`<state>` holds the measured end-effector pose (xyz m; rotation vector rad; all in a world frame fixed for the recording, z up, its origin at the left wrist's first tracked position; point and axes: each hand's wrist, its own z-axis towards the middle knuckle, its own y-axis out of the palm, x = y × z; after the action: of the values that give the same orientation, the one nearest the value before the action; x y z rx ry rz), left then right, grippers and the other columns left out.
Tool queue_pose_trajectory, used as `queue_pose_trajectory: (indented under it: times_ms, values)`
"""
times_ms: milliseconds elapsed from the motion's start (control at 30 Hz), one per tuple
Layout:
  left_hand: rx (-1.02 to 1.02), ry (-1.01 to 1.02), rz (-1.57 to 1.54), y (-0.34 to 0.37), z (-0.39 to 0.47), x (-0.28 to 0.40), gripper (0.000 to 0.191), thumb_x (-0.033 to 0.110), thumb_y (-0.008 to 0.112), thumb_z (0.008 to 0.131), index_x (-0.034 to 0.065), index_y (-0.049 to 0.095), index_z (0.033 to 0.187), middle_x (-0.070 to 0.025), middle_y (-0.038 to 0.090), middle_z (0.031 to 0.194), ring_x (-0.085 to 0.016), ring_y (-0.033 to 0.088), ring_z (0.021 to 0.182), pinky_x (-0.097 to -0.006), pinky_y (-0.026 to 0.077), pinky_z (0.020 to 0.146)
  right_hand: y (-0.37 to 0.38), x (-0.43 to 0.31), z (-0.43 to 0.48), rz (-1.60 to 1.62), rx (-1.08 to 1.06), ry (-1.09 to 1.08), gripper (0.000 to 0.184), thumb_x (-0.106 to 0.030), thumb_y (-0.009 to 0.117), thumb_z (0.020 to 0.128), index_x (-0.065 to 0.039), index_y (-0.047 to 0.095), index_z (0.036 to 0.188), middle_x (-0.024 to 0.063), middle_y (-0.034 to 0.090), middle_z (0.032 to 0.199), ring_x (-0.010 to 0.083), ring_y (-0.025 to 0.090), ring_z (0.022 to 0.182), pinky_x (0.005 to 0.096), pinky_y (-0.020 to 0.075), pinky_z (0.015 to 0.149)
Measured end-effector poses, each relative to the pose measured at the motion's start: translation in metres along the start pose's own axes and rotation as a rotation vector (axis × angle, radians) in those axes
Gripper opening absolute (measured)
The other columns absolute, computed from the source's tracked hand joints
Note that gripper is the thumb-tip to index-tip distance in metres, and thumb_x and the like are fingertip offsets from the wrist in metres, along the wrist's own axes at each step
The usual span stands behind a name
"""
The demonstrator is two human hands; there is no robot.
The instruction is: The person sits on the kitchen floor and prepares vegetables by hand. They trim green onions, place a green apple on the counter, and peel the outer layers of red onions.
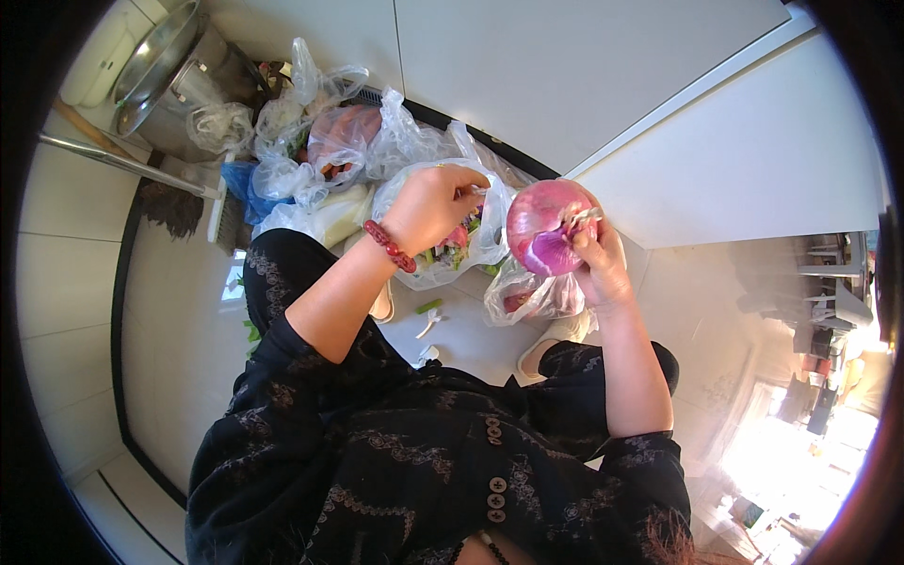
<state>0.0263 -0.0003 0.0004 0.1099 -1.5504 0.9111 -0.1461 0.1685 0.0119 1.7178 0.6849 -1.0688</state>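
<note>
A large red onion point(538, 229) with partly peeled papery skin is in my right hand point(602, 265), its dry tip pointing toward my thumb. My left hand point(438, 201), wearing a red beaded bracelet point(390, 246) on the wrist, hovers over a clear plastic bag point(417, 279). Its fingertips are bent close to the bag's rim; whether they pinch a piece of skin or plastic is hard to see. Inside that bag lie vegetable scraps point(455, 244), green and reddish. Below the onion, a smaller plastic bag point(558, 296) holds something dark red.
Several filled plastic bags point(346, 134) lie against the cabinet point(551, 63). At left are a steel pot point(205, 85), a broom point(173, 208) and a blue bag point(247, 191). A green stalk piece point(428, 306) lies on the tiled floor between my feet.
</note>
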Motion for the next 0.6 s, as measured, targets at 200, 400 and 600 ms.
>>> queue_pose_trajectory:
  times_ms: [200, 400, 600]
  values:
    - [-0.002, 0.118, 0.043, -0.003, -0.003, 0.013, 0.02, 0.01, 0.062, 0.084, -0.0003, 0.065, 0.101, -0.0133, 0.061, 0.092, -0.02, 0.061, 0.079, -0.0291, 0.047, 0.07, -0.004, 0.004, 0.007, -0.056, -0.016, 0.024, 0.085, -0.033, 0.083, 0.066, -0.003, 0.041, 0.133, 0.0093, 0.052, 0.122, 0.0199, 0.05, 0.115, 0.0339, 0.0407, 0.1]
    - [-0.005, 0.322, -0.139, 0.006, -0.011, 0.034, 0.035, 0.019, 0.079, 0.07, 0.0021, 0.065, 0.098, -0.0084, 0.055, 0.078, -0.022, 0.058, 0.072, -0.0311, 0.047, 0.065, 0.0, 0.015, 0.009, -0.199, -0.034, 0.038, 0.084, -0.033, 0.083, 0.068, -0.004, 0.04, 0.134, 0.0102, 0.052, 0.122, 0.0196, 0.05, 0.114, 0.0332, 0.0398, 0.099]
    - [-0.214, 0.317, -0.179, -0.005, -0.007, 0.021, 0.02, 0.009, 0.073, 0.078, 0.0006, 0.064, 0.093, -0.0057, 0.057, 0.082, -0.016, 0.057, 0.073, -0.0278, 0.046, 0.065, 0.003, 0.015, 0.01, -0.22, -0.112, 0.119, 0.082, -0.033, 0.081, 0.07, -0.006, 0.04, 0.135, 0.0106, 0.052, 0.123, 0.0202, 0.05, 0.114, 0.0335, 0.0393, 0.099]
